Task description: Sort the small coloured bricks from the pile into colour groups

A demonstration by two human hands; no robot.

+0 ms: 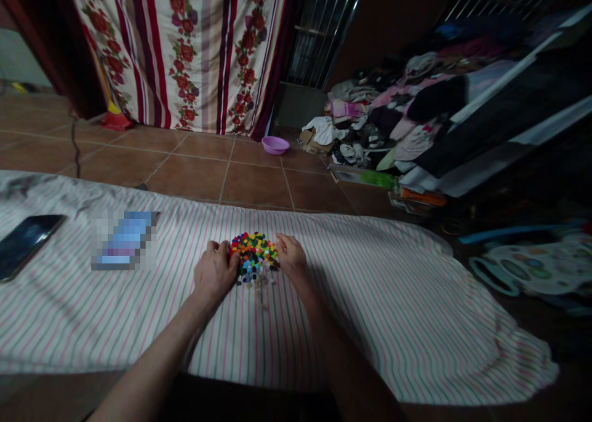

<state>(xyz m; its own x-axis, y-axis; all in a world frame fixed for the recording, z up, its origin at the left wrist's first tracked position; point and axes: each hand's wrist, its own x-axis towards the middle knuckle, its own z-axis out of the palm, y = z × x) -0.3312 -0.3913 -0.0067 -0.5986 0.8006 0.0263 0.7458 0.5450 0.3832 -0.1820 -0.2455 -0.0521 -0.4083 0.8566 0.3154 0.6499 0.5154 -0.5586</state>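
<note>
Room: dim, tiled floor [194, 169]; flowered curtain [185, 52] at the back, heap of clothes [407, 113] far right, purple basin [275, 145] on the tiles beyond.
Surface: striped sheet [370, 298] spread over the floor; its far edge runs left to right across the middle of the view.
Pile: small coloured pieces [253, 256] heaped together, close to the sheet's far edge and roughly midway along it. A few strays lie just off the near side of the heap.
Left hand [215, 274]: knuckles up, fingers curled, pressed against the heap's left rim. Cannot tell if any pieces are pinched under the fingers.
Right hand [291, 258]: on the heap's right rim, fingers loosely spread and touching the outer pieces; nothing seen held.
Relation: heap sits between the two hands, both in contact, forearms reaching in from the near edge.
Step (judgement): hands bracket the heap, seemingly corralling it from both sides.
Next move calls for (judgement): light, even pressure from both sides, since loose pieces scatter easily; strays at the near side need sweeping back in.
Others on the sheet: dark phone [25, 243] near the left end; blurred blue item [124, 240] between phone and heap, well apart from the hands.
</note>
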